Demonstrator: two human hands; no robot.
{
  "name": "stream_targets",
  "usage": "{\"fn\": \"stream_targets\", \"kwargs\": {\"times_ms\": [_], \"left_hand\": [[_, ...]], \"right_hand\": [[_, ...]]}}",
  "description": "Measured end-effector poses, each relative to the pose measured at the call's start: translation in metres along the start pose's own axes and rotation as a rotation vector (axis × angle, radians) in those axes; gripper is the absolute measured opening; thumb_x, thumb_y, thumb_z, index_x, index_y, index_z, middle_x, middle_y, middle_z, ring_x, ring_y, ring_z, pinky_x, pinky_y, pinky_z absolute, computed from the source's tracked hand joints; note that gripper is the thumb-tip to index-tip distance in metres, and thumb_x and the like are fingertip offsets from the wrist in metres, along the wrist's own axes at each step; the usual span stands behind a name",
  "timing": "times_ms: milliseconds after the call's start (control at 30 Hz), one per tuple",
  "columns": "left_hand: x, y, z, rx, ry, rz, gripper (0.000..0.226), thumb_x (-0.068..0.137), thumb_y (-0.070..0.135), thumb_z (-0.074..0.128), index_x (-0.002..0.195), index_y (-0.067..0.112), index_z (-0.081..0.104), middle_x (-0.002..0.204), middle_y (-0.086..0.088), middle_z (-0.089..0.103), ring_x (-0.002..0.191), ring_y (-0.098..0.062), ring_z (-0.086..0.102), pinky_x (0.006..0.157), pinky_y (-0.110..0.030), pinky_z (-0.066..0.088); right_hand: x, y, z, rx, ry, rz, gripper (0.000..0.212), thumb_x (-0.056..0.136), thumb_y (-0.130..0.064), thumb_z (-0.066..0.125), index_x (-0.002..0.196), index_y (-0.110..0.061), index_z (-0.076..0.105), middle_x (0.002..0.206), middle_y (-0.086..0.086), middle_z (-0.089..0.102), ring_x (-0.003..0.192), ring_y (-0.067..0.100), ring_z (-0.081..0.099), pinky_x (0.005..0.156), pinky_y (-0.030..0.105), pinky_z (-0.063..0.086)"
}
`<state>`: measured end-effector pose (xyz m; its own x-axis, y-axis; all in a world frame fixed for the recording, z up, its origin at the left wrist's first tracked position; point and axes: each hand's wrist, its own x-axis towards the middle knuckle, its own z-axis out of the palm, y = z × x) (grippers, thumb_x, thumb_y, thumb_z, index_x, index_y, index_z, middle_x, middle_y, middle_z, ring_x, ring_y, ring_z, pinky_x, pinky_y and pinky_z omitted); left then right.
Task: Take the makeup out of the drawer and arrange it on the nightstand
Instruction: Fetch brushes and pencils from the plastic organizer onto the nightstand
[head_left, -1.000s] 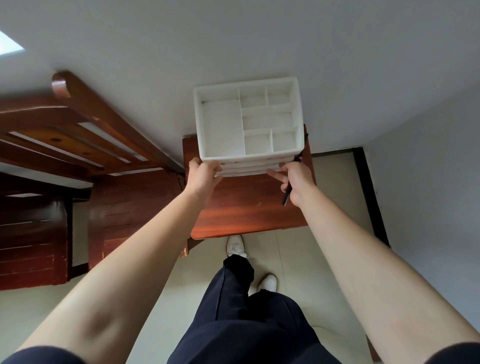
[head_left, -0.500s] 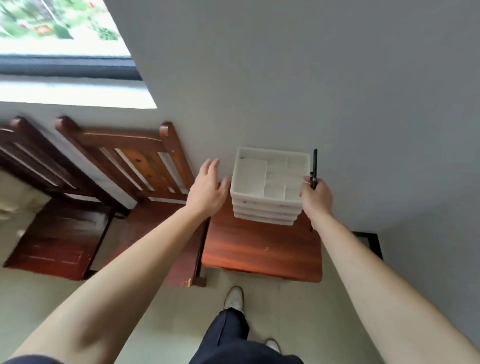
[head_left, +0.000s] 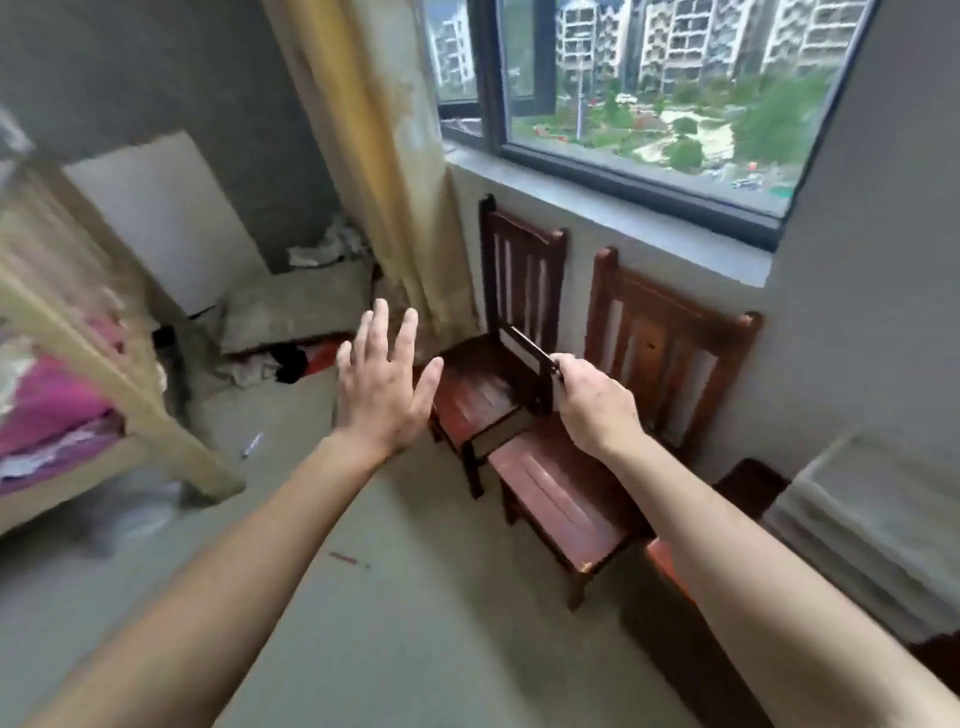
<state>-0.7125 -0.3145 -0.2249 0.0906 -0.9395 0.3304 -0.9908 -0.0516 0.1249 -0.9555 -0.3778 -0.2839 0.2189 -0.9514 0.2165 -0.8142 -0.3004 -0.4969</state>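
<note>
Bed frame (head_left: 119, 395): pale wood, seen at the far left, with pink and purple bedding; blurred. No part in the task is judged.

Small pen-like item on the floor (head_left: 253, 445): seen near the bed leg, well apart from both hands. Whether it is makeup cannot be told; if it is, it may be overlooked or stepped on.

Left hand (head_left: 382, 387): held out flat over the floor, fingers (head_left: 379, 332) spread wide and nothing gripped. No support is offered to the other hand's load.

Curtain (head_left: 384, 171): yellow, hung beside the window (head_left: 649, 78); clutter is heaped at its foot.

Two wooden chairs (head_left: 524, 374): set side by side under the sill, below the right hand.

Makeup pencil (head_left: 527, 343): thin, dark, held over the chair seat, tip pointed up and left. It is judged to be the task's item.

Right hand (head_left: 592, 405): closed round the pencil's lower end. A slip is possible because the grip is at one end only; a dropped pencil may roll under the chairs or into the clutter.

White organizer (head_left: 878, 519): blurred, at the right edge, on the dark nightstand (head_left: 748, 488). Both lie away from where the hands point, so the pencil may be set down in the wrong place, or the organizer knocked by the right forearm on the way there.

Drawer: not seen.
</note>
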Motion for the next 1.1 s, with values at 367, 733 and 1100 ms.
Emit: {"fn": "stream_targets", "kwargs": {"times_ms": [367, 733, 1100], "left_hand": [[-0.224, -0.422, -0.171, 0.27, 0.224, -0.662, 0.073, 0.095, 0.057, 0.024, 0.156, 0.018, 0.022, 0.164, -0.015, 0.009, 0.149, -0.035, 0.015, 0.116, -0.055, 0.021], [-0.472, -0.679, -0.296, 0.496, 0.291, -1.198, 0.069, 0.098, 0.054, 0.027, 0.153, 0.012, 0.027, 0.161, -0.022, 0.017, 0.146, -0.039, 0.021, 0.113, -0.057, 0.025], [-0.539, -0.936, -0.306, 0.533, 0.255, -1.479, 0.072, 0.096, 0.056, 0.018, 0.156, 0.016, 0.018, 0.164, -0.016, 0.006, 0.149, -0.034, 0.015, 0.116, -0.054, 0.022]], "right_hand": [[0.0, -0.477, 0.243, 0.006, -0.212, -0.754, 0.033, 0.105, -0.031, 0.038, 0.137, -0.028, 0.046, 0.117, 0.006, 0.057, 0.103, 0.033, 0.061, 0.066, 0.038, 0.042], [-0.156, -0.877, 0.428, 0.122, -0.479, -1.368, 0.032, 0.107, -0.031, 0.031, 0.138, -0.028, 0.042, 0.127, 0.005, 0.055, 0.11, 0.033, 0.058, 0.067, 0.035, 0.037], [-0.187, -1.147, 0.631, 0.149, -0.524, -1.688, 0.038, 0.105, -0.025, 0.039, 0.142, -0.032, 0.035, 0.118, 0.004, 0.058, 0.096, 0.032, 0.065, 0.061, 0.033, 0.039]]}}
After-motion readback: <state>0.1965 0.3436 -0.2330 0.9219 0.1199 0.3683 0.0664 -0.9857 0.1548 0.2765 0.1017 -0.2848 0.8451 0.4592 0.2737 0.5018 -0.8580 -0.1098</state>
